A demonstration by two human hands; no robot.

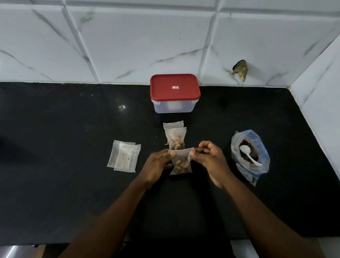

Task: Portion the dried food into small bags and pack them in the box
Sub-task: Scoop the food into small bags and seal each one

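A small clear bag of dried food [180, 164] is held upright over the black counter [59, 181]. My left hand [157, 164] pinches its top left corner and my right hand [209, 161] pinches its top right corner. Just behind it lie filled small bags [175, 135], one overlapping another. Two empty small bags [124, 156] lie flat to the left. A large clear bag of dried food [251, 153] stands open at the right with a white spoon [248, 154] inside. A clear plastic box [174, 106] with a red lid [174, 87] on stands at the back by the wall.
White marble-pattern tiled walls [131, 40] close off the back and the right side. A chipped hole [241, 70] shows in the back wall. The counter's front edge [95, 243] runs near my forearms.
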